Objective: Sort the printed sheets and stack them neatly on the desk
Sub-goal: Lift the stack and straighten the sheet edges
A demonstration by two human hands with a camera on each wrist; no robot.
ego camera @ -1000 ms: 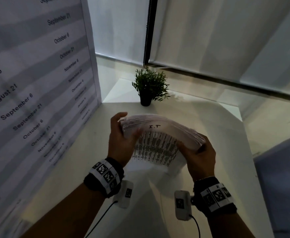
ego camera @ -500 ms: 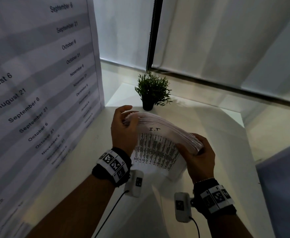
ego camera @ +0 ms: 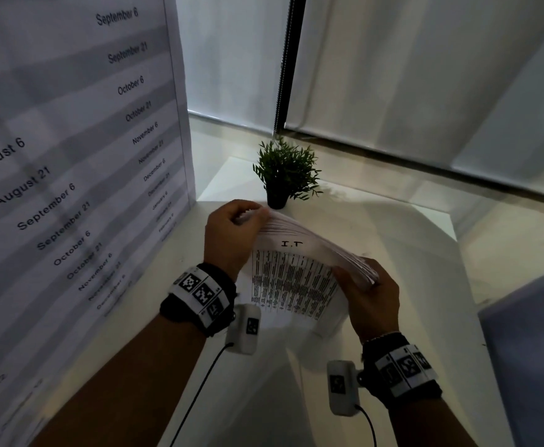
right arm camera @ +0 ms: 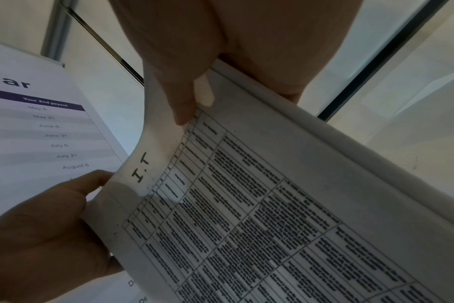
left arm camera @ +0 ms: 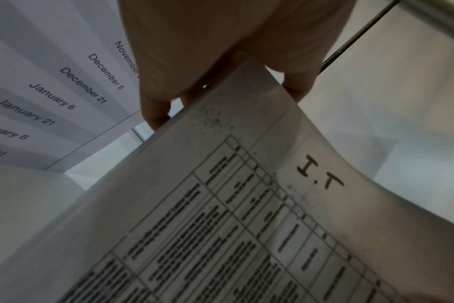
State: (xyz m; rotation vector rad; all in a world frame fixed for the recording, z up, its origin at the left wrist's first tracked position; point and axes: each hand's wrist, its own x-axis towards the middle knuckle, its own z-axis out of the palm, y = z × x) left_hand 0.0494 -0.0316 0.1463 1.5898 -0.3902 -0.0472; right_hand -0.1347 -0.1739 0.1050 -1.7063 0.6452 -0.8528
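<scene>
**The stack was bowed between your two hands, above the desk**

You held the stack of printed sheets [ego camera: 309, 253] in mid-frame of the head view, its long axis running from upper left to lower right. Your left hand [ego camera: 228, 240] gripped the upper-left end, fingers curled over the edge; your right hand [ego camera: 369, 298] pinched the lower-right end, thumb on the top sheet. The stack arched upward between them, the page marked "I.T" facing you. The white desk [ego camera: 409, 285] lay directly below, and the stack did not appear to rest on it. Neither hand was nearer: each already had an end. The potted plant [ego camera: 285, 172] stood just beyond the upper-left end, so I judged the lowering should come toward you, down-frame.
</scene>
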